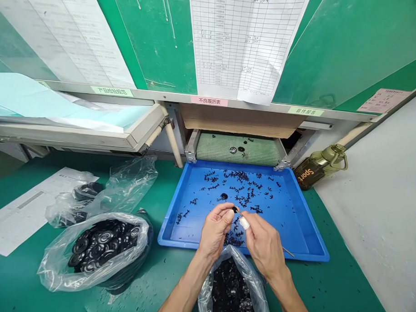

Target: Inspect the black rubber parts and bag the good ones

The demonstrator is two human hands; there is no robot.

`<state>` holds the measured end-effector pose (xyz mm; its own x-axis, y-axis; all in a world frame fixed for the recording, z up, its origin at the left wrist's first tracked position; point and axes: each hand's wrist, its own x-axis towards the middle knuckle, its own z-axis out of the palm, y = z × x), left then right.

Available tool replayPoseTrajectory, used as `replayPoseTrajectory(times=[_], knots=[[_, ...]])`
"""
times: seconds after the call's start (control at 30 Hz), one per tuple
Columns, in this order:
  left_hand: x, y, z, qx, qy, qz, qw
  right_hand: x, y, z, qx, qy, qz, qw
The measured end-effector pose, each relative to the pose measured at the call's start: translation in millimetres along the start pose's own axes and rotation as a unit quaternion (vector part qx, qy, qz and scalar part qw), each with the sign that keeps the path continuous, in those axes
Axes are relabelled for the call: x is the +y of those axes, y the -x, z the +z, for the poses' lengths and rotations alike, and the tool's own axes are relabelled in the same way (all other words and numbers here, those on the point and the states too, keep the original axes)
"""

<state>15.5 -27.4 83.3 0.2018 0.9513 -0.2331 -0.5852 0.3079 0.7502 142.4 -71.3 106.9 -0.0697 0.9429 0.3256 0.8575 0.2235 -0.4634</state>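
Note:
Over the front half of a blue tray, my left hand pinches a small black round part between thumb and fingertips. My right hand is closed around a thin metal tool, its tip meeting the black part; its tail sticks out behind the hand. Something white wraps the right thumb. Many black scraps lie scattered in the tray, and a black round piece rests just beyond my hands. Below my wrists stands an open plastic bag of small black parts.
Left of the tray, another open bag holds black discs. Behind it are a crumpled clear bag and a paper sheet. A green mesh conveyor ends above the tray's back edge. A bottle stands at the right.

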Motion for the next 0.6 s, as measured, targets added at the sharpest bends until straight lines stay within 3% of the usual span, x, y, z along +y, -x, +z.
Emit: replayPoseTrajectory(times=[0.47,0.6], knots=[[-0.4,3.3,2.0,0.032,-0.037,0.016,0.999,-11.4,-0.3,12.9,0.044,0.109,0.004,0.993],[-1.6,-0.1,-0.2,0.050,-0.030,0.024,0.998,-14.6,-5.2,15.7,0.040,0.086,0.008,0.995]])
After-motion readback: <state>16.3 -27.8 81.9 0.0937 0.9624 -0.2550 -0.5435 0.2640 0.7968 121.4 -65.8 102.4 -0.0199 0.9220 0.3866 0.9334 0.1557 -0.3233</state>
